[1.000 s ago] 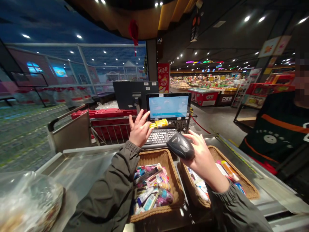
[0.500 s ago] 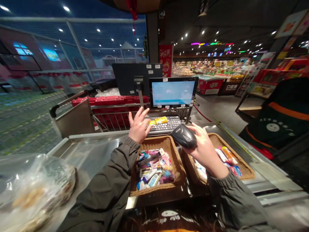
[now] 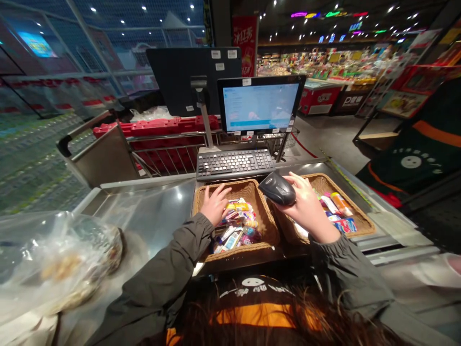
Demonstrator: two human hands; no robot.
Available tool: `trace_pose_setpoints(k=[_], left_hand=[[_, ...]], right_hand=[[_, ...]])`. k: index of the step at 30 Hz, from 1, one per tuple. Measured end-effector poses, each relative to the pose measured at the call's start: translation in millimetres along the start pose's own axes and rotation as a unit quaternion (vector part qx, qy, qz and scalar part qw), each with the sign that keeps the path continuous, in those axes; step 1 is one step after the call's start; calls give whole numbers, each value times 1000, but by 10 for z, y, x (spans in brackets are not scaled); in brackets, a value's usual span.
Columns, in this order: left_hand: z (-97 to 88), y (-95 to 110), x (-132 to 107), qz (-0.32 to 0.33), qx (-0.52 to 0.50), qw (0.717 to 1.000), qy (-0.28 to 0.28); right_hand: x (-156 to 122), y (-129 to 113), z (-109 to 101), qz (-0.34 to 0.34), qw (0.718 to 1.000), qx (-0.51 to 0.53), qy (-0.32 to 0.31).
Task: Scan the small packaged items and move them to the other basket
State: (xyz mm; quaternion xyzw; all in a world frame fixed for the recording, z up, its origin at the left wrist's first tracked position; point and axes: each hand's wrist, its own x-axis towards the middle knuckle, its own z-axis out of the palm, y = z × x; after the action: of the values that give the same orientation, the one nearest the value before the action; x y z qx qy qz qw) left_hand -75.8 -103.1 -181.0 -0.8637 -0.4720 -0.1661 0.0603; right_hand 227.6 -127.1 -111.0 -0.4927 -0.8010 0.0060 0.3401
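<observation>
Your left hand (image 3: 215, 204) lies palm down inside the left wicker basket (image 3: 230, 184), fingers loosely spread over the heap of small colourful packets (image 3: 234, 233). A yellow packet (image 3: 238, 206) sits right at your fingertips, on top of the heap. It touches them, but you cannot tell from here whether they pinch it or merely rest against it.

Your right hand (image 3: 306, 205) is raised just to the right of that basket, clenched around a black barcode scanner (image 3: 278, 188). The scanner's head juts out to the left of your fingers, above the gap between the two baskets. Under and beyond this hand stands the right wicker basket (image 3: 324, 178), with more packets (image 3: 338, 211) lying in it to the right of your wrist.

Just beyond both hands lies a keyboard (image 3: 234, 162), and behind it a lit monitor (image 3: 261, 103). Well to the left of your left sleeve, a clear plastic bag (image 3: 54, 259) lies on the steel counter (image 3: 151, 216). Far off to the right of your right hand stands another person in dark clothing with an orange stripe (image 3: 418, 149).
</observation>
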Motion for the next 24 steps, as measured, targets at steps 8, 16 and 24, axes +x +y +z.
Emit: trace_pose_setpoints(k=[8,16,24], left_hand=[[286,40,-186,23,-13,987,-160],[120,67,21,86,-26,985,-150],[142,990,1014,170,-93,978,-78]], right_hand=[[-66,88,-74,12,1000,-9,-4],[-306,564,-608,87,988,-87,94],[-612,987,-1045,125,969,-139,162]])
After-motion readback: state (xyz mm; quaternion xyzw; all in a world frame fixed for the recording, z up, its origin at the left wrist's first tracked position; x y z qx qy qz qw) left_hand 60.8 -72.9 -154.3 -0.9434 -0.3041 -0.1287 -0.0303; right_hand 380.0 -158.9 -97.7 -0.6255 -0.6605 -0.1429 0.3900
